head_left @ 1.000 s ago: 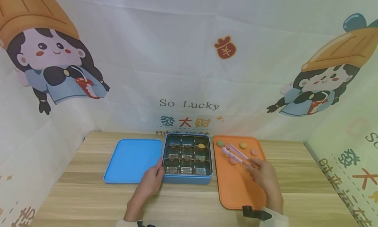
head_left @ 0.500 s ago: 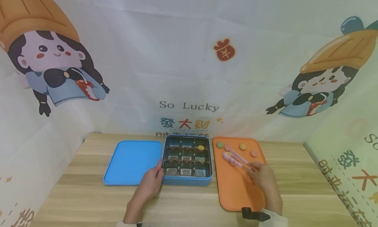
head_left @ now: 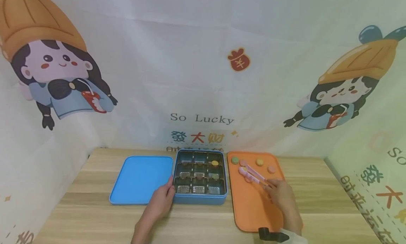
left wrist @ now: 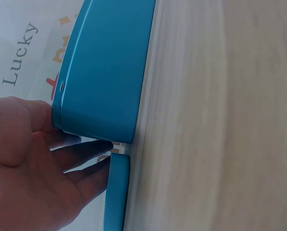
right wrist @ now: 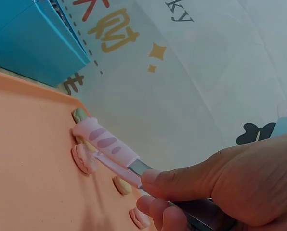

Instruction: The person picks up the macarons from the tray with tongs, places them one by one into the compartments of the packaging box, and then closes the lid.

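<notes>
My left hand (head_left: 162, 198) grips the left edge of a blue tin box (head_left: 200, 200); in the left wrist view its thumb is at the rim and its fingers lie between tin and lid. My right hand (head_left: 280, 193) holds pink-tipped tongs (head_left: 253, 173) low over an orange tray (head_left: 258, 208). The tong ends are around a yellow macaron (head_left: 244, 169), partly hidden by them. In the right wrist view a pink macaron (right wrist: 84, 159) sits close beside the tong ends. A yellow macaron (head_left: 215, 163) and a green macaron (head_left: 215, 176) sit in the tin's right-hand compartments.
On the tray are also a green macaron (head_left: 234, 160), a pink one near the tongs, a yellow macaron (head_left: 259, 162) and another pink macaron (head_left: 271, 169). The blue lid (head_left: 142, 180) lies left of the tin. A printed cloth (head_left: 142, 78) hangs behind the table.
The tongs have come slightly nearer the front and their ends have drawn together around the yellow macaron. My left hand stays at the tin. The whole head view has shifted downward slightly.
</notes>
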The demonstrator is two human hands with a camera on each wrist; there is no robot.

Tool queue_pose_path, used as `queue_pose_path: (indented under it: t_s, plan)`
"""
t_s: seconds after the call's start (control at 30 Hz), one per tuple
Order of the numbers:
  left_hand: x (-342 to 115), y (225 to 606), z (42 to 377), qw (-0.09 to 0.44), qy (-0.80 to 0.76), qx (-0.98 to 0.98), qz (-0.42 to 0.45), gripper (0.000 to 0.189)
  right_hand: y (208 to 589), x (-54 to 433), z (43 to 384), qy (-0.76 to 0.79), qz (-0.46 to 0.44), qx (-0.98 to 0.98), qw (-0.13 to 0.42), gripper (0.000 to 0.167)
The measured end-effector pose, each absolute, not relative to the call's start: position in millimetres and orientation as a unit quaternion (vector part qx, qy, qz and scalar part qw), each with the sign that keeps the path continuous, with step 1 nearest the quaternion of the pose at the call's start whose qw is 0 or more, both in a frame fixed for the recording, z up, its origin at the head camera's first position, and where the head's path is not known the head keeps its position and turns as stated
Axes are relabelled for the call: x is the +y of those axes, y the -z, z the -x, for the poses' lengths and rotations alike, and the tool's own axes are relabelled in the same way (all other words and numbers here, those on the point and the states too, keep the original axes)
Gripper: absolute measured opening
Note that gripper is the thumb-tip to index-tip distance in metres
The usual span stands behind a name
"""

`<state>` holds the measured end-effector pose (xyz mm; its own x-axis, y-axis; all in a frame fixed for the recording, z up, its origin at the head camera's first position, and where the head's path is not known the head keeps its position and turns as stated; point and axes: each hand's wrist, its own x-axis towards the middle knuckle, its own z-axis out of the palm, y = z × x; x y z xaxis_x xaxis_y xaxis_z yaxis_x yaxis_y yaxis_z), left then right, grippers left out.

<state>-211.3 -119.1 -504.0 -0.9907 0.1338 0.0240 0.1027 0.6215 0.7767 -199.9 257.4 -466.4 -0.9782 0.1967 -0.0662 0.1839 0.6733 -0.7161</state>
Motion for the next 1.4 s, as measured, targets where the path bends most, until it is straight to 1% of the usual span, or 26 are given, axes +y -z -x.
queue_pose_path:
  t_s: [0.73,1.0,1.27,1.4]
  plan:
    - [-118,506,211,0.016,-0.431,0.9,-0.065,0.05,462,257,197,-0.415,0.075,-0.906,0.03,0.039]
    - [-118,508,212,0.017,-0.43,0.9,-0.061,0.051,456,255,195,-0.427,0.073,-0.901,0.017,0.036]
    - [-118,508,212,0.011,-0.429,0.901,-0.063,0.05,448,254,192,-0.441,0.05,-0.896,0.007,0.036]
    - [-118,508,212,0.007,-0.428,0.901,-0.067,0.05,448,254,193,-0.445,0.038,-0.895,0.005,0.034]
